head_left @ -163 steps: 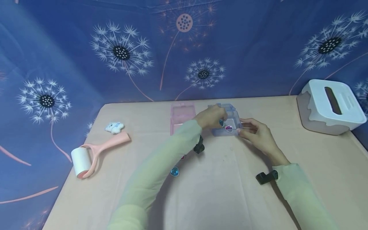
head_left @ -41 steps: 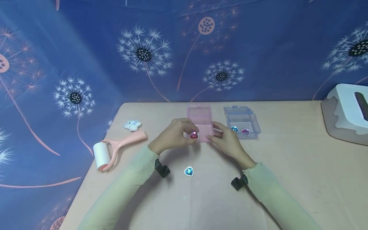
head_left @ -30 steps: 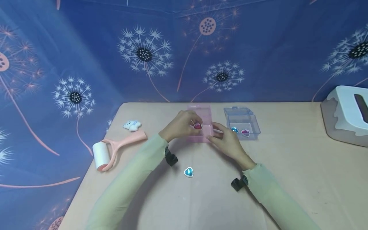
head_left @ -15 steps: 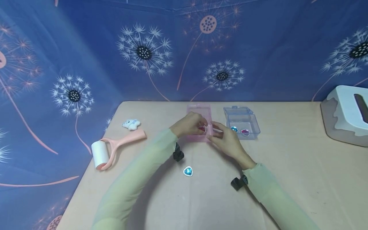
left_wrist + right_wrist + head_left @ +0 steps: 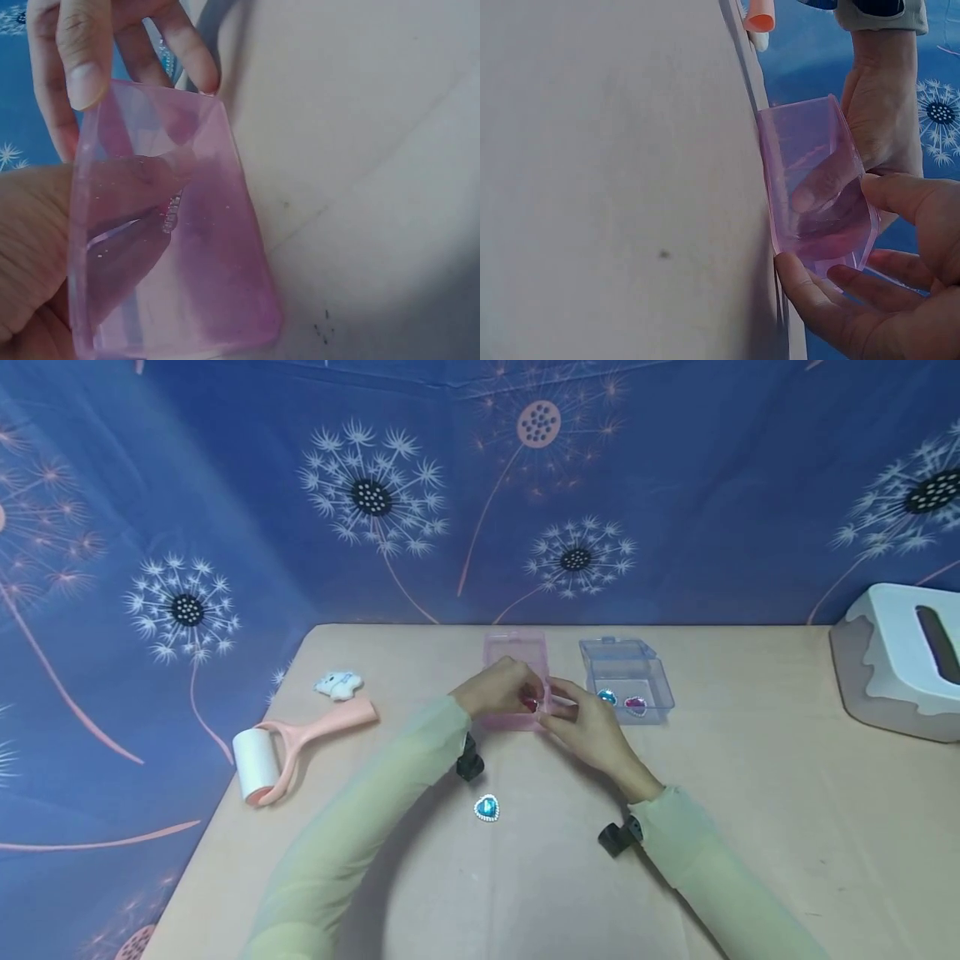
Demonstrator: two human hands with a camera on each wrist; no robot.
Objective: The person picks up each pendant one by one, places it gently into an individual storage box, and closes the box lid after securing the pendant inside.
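Observation:
My left hand (image 5: 501,687) reaches down into a translucent pink plastic box (image 5: 517,647), whose lid is tipped back. Its thumb and fingers pinch a red heart-shaped gem (image 5: 530,704); through the box wall the gem's beaded rim (image 5: 172,214) shows in the left wrist view. On the box's right side my right hand (image 5: 596,731) grips the wall, thumb in front and fingers spread along the end. A blue heart gem (image 5: 487,808) with a beaded edge lies on the table nearer me. An open translucent blue box (image 5: 656,681) holds a blue gem (image 5: 607,697) and a pink gem (image 5: 635,705).
A pink-handled lint roller (image 5: 322,727) with a white roll lies to the left. Behind it is a small white animal figure (image 5: 339,685). A white-topped tissue box (image 5: 892,652) stands at the right, and a blue dandelion-print cloth (image 5: 420,485) hangs behind the table.
Earlier, both hands were at the blue box, with a blue gem in the left. Later the left hand held the red gem before the pink box, then moved it inside; the right hand kept its grip.

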